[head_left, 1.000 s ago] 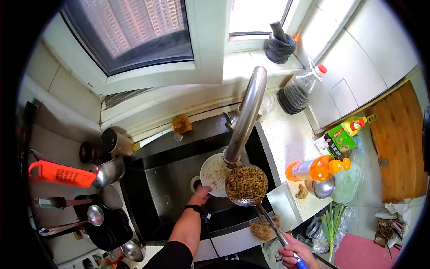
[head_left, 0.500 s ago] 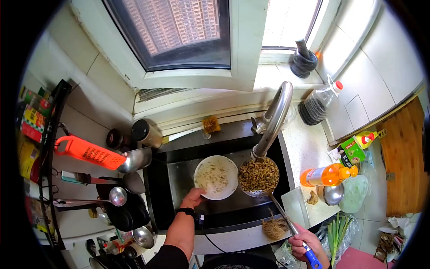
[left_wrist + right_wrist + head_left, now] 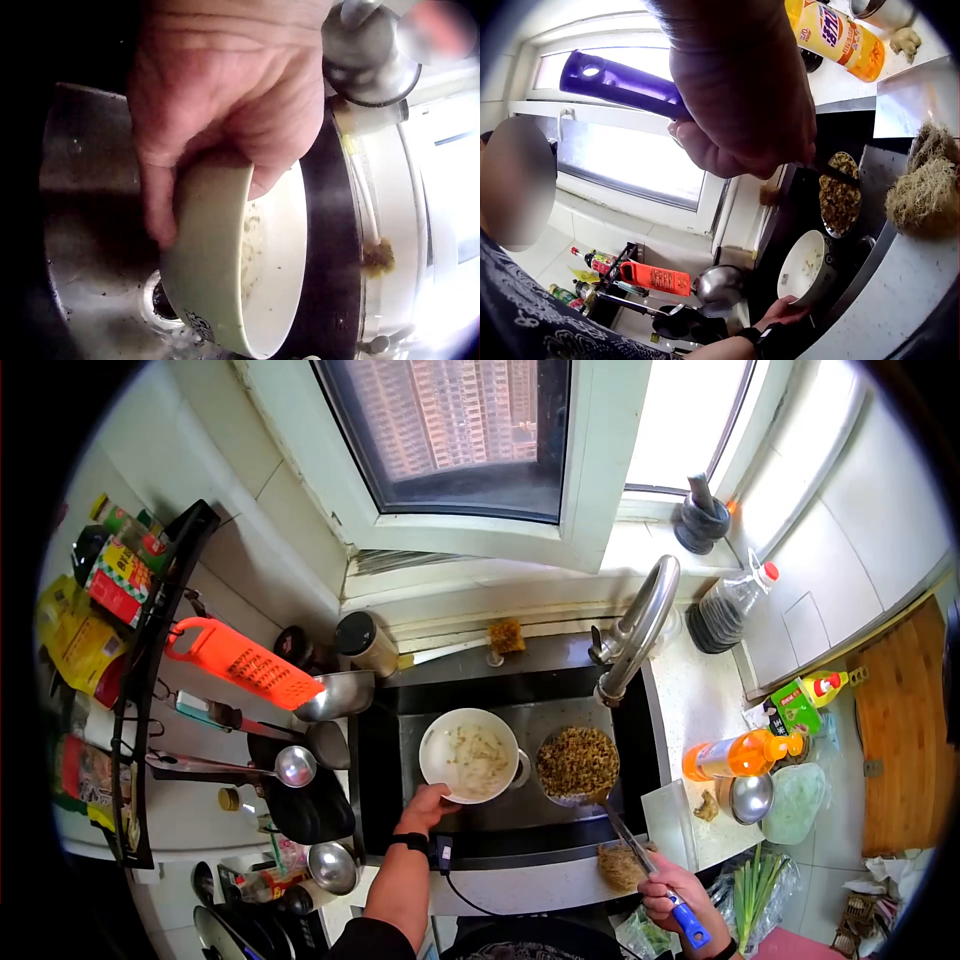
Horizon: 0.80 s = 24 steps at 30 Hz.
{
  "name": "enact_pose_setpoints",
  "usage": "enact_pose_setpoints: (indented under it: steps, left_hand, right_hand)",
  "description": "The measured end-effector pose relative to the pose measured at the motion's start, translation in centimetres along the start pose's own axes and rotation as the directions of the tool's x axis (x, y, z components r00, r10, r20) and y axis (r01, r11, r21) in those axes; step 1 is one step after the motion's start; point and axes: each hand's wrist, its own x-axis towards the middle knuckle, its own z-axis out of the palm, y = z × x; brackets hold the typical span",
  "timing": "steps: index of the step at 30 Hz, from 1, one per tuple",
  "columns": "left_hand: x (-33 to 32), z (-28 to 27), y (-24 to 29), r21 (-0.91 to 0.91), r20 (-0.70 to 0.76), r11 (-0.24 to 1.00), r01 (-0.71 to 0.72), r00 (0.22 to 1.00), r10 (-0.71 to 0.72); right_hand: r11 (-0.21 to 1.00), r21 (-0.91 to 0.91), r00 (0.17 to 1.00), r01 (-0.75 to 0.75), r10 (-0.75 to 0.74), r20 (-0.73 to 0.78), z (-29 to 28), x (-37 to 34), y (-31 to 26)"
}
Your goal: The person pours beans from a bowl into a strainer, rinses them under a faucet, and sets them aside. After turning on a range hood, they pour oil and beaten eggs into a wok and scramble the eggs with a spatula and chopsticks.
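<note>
My left hand grips the near rim of a white bowl inside the dark sink. Cloudy liquid with small brownish bits lies in the bowl. In the left wrist view the bowl's pale outer wall shows, thumb on one side of the rim and fingers on the other. My right hand holds a long-handled skimmer by its blue handle. Its round metal head is heaped with brown-green chopped bits, over the sink's right half, beside the bowl and below the faucet.
A fibrous scrubber lies on the sink's front edge. An orange bottle and a metal bowl stand on the right counter. At left hang ladles and a red grater. A brush rests behind the sink.
My left hand has drawn the bowl leftward, out from partly beneath the skimmer head. The skimmer stays in my right hand under the faucet. The head view has shifted left.
</note>
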Motion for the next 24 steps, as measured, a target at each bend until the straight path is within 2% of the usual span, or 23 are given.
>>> enact_pose_setpoints:
  steps: [6, 11, 14, 20, 24]
  left_hand:
    - [-1.9, 0.3, 0.0, 0.026, -0.075, 0.999, -0.022, 0.997, 0.024]
    - [-2.3, -1.4, -0.4, -0.022, -0.084, 0.998, -0.059, 0.995, 0.057]
    - [-3.8, -0.5, 0.7, -0.033, -0.126, 0.994, -0.103, 0.987, 0.098]
    - [-6.7, 1.1, 3.2, 0.014, -0.171, 0.991, -0.133, 0.976, 0.133]
    - [-6.1, 0.3, 3.7, 0.048, -0.221, 0.974, -0.221, 0.949, 0.227]
  right_hand:
    - [1.0, -0.008, 0.995, -0.008, 0.007, -0.102, 0.5, 0.5, 0.4]
    - [0.994, -0.096, 0.996, -0.047, 0.039, -0.08, 0.2, 1.4, 0.1]
    - [0.987, -0.151, 0.994, -0.055, 0.04, -0.1, 0.0, 2.0, 0.1]
    - [0.972, -0.222, 0.99, -0.073, 0.044, -0.135, 0.2, 3.7, 0.2]
    - [0.957, -0.265, 0.987, -0.121, 0.086, -0.139, 0.9, 5.2, 0.4]
